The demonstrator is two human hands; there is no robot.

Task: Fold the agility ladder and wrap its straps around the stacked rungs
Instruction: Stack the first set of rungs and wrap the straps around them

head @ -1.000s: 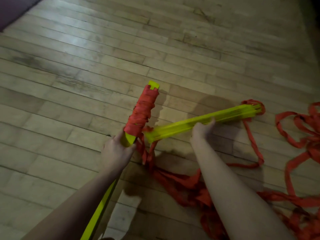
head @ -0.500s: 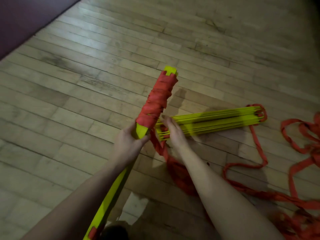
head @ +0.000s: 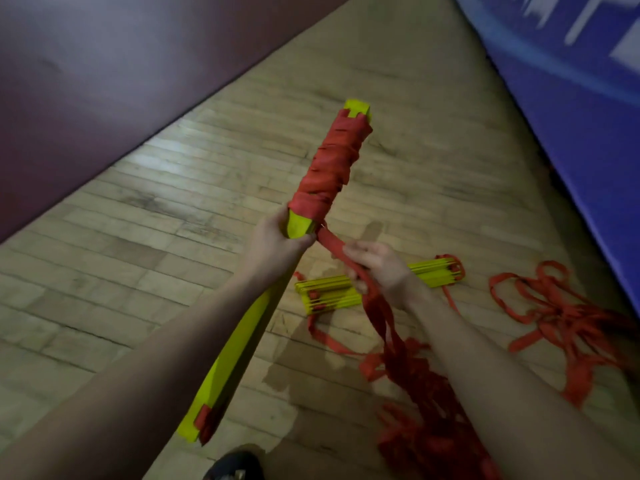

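Your left hand point(head: 273, 237) was curled tight around the yellow stack of rungs point(head: 298, 226), holding it up off the wooden floor point(head: 138, 271), tilted. Red strap point(head: 332, 168) was wound around the top half of that stack. Your right hand point(head: 377, 268) pinched the loose strap just below the wound part — fingers bent around it. From there the strap hung down to a red pile point(head: 422, 410) on the floor. A second yellow stack point(head: 329, 292) lay flat behind your right hand.
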